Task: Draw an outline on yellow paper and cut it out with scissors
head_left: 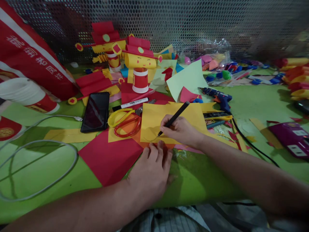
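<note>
A black pen is pinched in my right hand, its tip down on a sheet of yellow paper. Near the sheet's lower left corner a thin curved line shows by the tip. My left hand lies palm down at the sheet's front edge, fingers stretched out and slightly apart. To its left is a square of red paper. Scissors with red and yellow handles rest against the yellow sheet's left side, beside a white marker.
Paper figures on cups stand at the back. A phone and a looped white cable lie left, near stacked paper cups and a red bag. A blue glue gun and a purple box are right.
</note>
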Action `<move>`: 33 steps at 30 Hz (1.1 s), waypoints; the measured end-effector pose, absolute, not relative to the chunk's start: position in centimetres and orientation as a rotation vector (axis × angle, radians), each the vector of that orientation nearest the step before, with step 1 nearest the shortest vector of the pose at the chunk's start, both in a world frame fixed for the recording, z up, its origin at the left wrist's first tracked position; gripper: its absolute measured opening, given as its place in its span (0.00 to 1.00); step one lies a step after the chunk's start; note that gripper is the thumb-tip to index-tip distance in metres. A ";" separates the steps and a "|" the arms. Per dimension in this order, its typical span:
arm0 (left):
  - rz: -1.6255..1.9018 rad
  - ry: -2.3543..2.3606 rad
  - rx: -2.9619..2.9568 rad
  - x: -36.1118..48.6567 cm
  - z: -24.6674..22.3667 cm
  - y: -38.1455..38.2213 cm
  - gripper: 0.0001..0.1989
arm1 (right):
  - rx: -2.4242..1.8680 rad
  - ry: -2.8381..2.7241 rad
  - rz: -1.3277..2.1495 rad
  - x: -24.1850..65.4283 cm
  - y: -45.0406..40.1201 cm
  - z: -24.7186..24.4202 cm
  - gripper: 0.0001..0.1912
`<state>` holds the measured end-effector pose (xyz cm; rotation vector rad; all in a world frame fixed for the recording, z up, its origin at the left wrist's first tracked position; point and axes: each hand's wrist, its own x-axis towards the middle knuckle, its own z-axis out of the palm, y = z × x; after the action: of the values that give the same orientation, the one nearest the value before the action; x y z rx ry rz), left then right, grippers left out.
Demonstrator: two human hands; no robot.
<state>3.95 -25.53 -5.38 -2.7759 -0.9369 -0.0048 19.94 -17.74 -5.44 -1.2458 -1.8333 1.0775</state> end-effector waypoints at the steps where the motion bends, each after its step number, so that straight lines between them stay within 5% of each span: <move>1: -0.001 -0.940 -2.776 3.9 -5.4 -25.5 0.27 | -1.246 -1.833 1.080 20.0 -17.7 -5.5 0.03; 33: -0.055 -0.932 -2.732 4.0 -5.5 -25.5 0.27 | -1.275 -1.823 1.047 20.0 -17.5 -5.2 0.03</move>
<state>3.98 -25.52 -5.48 -2.7323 -0.9316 -0.0553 19.98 -17.52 -5.18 -1.2751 -1.8233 1.0470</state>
